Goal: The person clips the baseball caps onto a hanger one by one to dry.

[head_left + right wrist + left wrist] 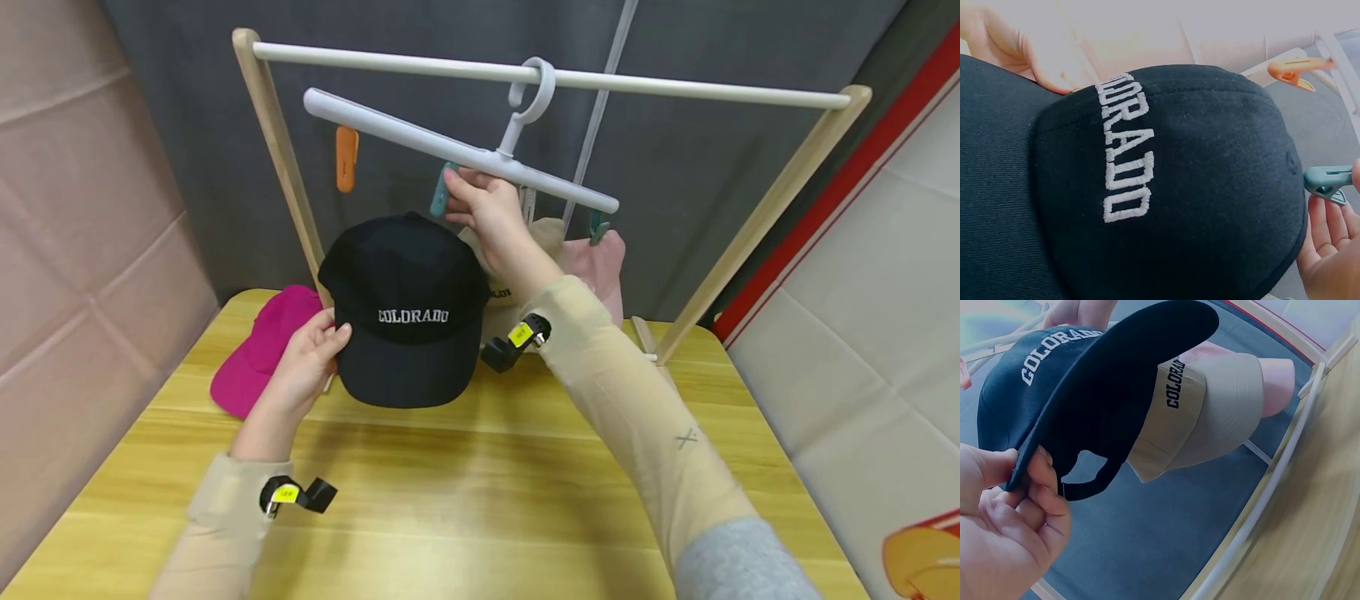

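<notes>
A black cap (408,283) with white COLORADO lettering hangs in the air below a white hanger (420,137). My left hand (303,358) pinches the cap's edge between thumb and fingers, as the left wrist view shows up close. Up at the hanger, my right hand (491,208) grips a teal clip (440,192) by its side. In the right wrist view the clip's tip (1319,178) meets the top of the cap's crown. The hanger tilts down to the right, hooked over a white rod (405,63).
Behind the black cap hang a beige cap (1222,400) and a pink cap (603,258), the pink one by a dark green clip (597,227). An orange clip (346,158) dangles at the hanger's left. A magenta cap (262,350) lies on the wooden table (450,500).
</notes>
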### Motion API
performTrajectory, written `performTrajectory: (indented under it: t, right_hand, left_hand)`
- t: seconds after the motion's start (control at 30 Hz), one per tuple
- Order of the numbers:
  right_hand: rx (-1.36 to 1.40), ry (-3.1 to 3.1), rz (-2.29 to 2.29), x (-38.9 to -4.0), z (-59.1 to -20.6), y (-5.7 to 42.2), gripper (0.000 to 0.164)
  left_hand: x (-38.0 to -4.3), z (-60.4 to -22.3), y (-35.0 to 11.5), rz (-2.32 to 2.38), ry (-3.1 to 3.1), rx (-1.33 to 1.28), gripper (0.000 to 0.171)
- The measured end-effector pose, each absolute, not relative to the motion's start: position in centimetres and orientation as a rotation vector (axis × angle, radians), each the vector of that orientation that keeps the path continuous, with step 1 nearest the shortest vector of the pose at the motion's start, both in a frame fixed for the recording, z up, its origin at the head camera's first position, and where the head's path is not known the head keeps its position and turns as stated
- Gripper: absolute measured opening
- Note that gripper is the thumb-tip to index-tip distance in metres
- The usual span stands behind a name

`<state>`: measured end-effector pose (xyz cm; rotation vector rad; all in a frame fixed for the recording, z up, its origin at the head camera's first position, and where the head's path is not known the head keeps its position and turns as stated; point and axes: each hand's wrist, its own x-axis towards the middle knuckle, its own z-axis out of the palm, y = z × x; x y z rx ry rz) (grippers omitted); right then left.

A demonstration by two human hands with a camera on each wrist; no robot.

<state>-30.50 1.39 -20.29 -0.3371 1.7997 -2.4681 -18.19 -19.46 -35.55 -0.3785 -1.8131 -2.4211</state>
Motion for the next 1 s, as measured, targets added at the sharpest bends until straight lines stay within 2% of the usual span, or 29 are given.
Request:
performTrajectory:
  t: [0.3, 0.63, 1.0]
  right_hand:
    - [-0.255, 1.884, -2.461, -30.5, -20.4, 1.8, 0.026]
    - [-0.223, 1.948, -2.445, -30.3, -20.0, 2.2, 0.014]
    - [-0.216, 1.976, -2.417, -29.9, -19.8, 2.5, 0.021]
  left_hand:
    - [-18.1, -35.9, -19.3, -2.406, -1.779, -0.384, 0.015]
    - [-18.3, -35.8, -18.8, -2.393, -1.716, -0.374, 0.014]
    - [-18.5, -35.7, -18.7, -2.376, -1.648, -0.346, 0.015]
